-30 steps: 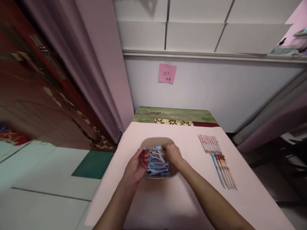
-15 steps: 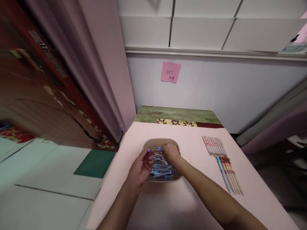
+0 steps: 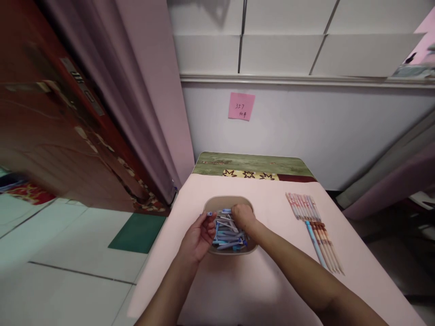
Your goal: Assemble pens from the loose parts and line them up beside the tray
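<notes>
A shallow beige bowl [image 3: 222,199] sits mid-table, filled with several blue and white pens [image 3: 227,234]. My left hand [image 3: 198,236] rests at the bowl's left rim and pinches one blue-tipped pen [image 3: 210,213] between its fingers. My right hand [image 3: 243,218] reaches into the bowl from the right, fingers curled down among the pens; what it grips is hidden. On the right of the table lies a neat row of several orange and white pens [image 3: 317,226] with one blue pen [image 3: 313,238] beside them.
The table has a pale pink top [image 3: 272,280] and a green patterned strip [image 3: 253,165] at its far edge, against a white wall with a pink sticky note [image 3: 241,106]. A dark red door [image 3: 44,131] and purple curtain [image 3: 136,90] stand to the left.
Both hands have stayed at the bowl, with the right hand's fingers shifting slightly among the pens. The camera view has drifted a little.
</notes>
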